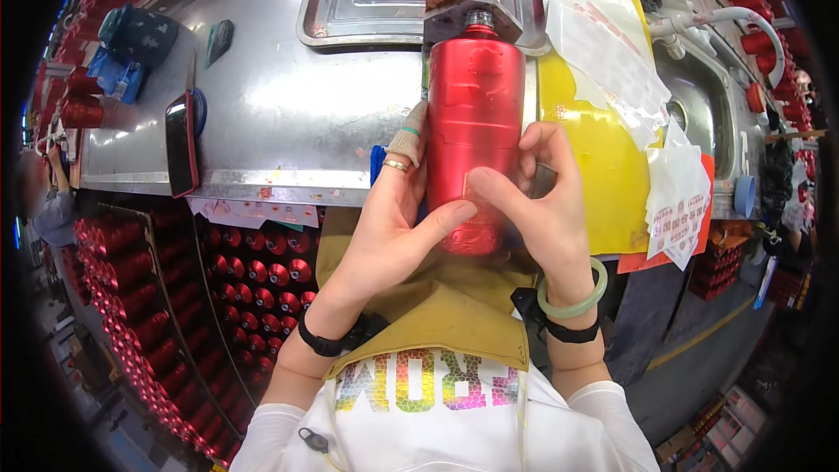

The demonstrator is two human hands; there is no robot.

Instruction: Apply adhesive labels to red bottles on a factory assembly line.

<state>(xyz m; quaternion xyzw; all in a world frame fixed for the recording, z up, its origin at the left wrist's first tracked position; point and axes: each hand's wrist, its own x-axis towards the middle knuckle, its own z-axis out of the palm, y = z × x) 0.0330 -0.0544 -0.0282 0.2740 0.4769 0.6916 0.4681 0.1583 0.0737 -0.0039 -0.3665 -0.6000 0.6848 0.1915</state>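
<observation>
A shiny red bottle lies in front of me, its bare clear neck pointing away and resting at a metal block. My left hand is closed round its left side, with the thumb pressed on the face near the base. My right hand grips the right side, its thumb on the same lower area. A small patterned patch shows faintly between the thumbs; I cannot make out its details. A cloth finger cover and a ring are on my left fingers.
A steel worktop spreads left, carrying a phone, a knife and a metal tray. On the right, sticker sheets overlap a yellow board, near a sink. Red bottles fill racks below.
</observation>
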